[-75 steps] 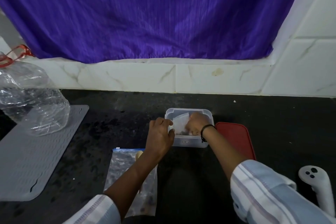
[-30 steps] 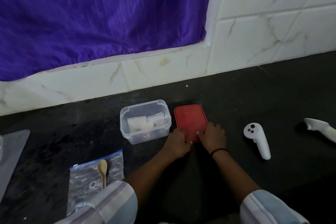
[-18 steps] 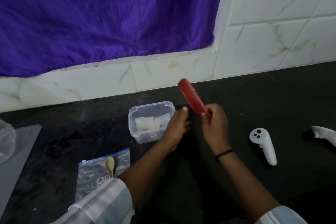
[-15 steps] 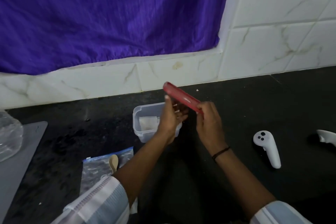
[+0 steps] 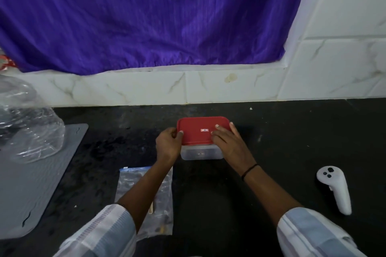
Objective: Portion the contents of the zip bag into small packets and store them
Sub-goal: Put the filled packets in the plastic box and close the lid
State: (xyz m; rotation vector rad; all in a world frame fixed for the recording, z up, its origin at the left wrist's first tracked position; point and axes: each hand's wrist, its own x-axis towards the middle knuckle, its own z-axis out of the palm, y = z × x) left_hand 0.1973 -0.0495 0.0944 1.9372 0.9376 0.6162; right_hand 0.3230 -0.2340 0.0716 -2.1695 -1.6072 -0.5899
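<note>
Nearest, two striped pale-blue-and-white sleeves (image 5: 100,233) come in from the bottom edge. Under the left forearm a clear zip bag with a blue seal strip (image 5: 160,190) lies flat on the black stone counter (image 5: 271,142), dark bits inside it and a pale wooden stick (image 5: 150,208) partly hidden on it. To the right, well apart, a white hand controller (image 5: 336,190) lies on the counter; to the left is a grey ribbed mat (image 5: 31,190) with a crumpled clear plastic bag (image 5: 29,127) on its far end.

Farther on, a clear rectangular plastic box (image 5: 201,153) carries a red rectangular lid (image 5: 200,131). The left hand (image 5: 168,146) grips the lid's left edge, thumb on top and fingers curled round the side. The right hand (image 5: 227,142), a black band at its wrist, lies flat on the lid's right part, fingers held loosely together. The box's contents are hidden.

Behind stand white marbled tiles (image 5: 229,87) and a purple cloth (image 5: 146,16)
</note>
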